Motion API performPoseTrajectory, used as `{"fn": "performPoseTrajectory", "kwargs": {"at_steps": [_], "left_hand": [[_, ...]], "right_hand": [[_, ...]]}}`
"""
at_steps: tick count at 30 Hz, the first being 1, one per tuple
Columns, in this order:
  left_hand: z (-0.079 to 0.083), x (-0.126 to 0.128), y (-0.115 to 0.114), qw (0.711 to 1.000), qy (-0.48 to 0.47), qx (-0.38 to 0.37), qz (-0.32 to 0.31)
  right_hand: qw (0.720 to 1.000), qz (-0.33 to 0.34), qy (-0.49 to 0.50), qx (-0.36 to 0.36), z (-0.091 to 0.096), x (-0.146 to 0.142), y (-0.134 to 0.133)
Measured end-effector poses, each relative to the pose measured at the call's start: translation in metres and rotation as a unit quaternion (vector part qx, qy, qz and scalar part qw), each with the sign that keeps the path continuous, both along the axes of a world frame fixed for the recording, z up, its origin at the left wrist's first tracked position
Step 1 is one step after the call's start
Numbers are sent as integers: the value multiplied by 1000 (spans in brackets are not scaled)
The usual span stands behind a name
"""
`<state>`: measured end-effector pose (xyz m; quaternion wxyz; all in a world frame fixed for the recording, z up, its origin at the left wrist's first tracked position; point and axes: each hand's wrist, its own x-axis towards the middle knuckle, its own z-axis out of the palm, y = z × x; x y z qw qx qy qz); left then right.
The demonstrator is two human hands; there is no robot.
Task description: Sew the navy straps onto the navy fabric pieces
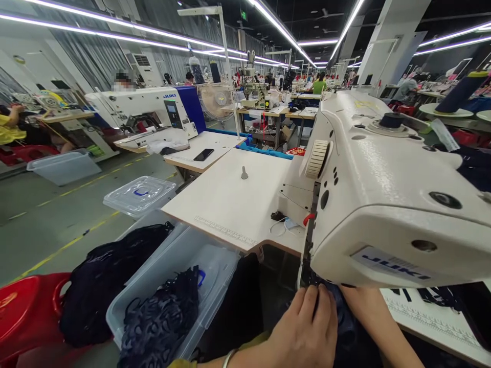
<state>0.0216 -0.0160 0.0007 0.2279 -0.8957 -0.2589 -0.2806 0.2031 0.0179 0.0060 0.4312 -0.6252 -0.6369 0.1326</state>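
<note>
A large white sewing machine (356, 204) fills the right side of the view. Below its head, close to the needle area, dark navy fabric (345, 322) hangs over the table edge toward me. My left hand (310, 324), with a bracelet at the wrist, lies at this fabric with its fingers together and bent over it. The fingertips are partly out of sight. My right hand (351, 294) reaches in under the machine head from the right; its fingers are hidden behind the machine and my left hand.
A white tabletop (245, 199) holds a small grey metal piece (244, 173). At lower left are a clear bin (218, 266) of navy strips, a dark fabric heap (111, 276) and a red stool (30, 312). Another sewing machine (141, 107) and a phone (204, 154) sit beyond.
</note>
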Motion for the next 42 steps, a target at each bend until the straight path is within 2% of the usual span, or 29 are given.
{"fn": "performPoseTrajectory", "kwargs": {"at_steps": [8, 17, 25, 28, 31, 42], "left_hand": [[-1, 4, -1, 1000, -13, -3, 6], [0, 6, 0, 1000, -16, -7, 13], [1, 4, 1, 1000, -13, -12, 3], [0, 4, 2, 999, -30, -5, 18], [0, 3, 3, 999, -44, -3, 17], [4, -7, 6, 999, 12, -30, -5]], "right_hand": [[1000, -5, -2, 23, -5, 0, 4], [1000, 0, 1, 25, -17, 15, 7], [999, -1, 14, 42, -25, 4, 7], [999, 4, 18, 47, -27, 3, 7], [998, 14, 19, 51, -27, 5, 7], [999, 23, 24, 41, -18, 3, 5]]}}
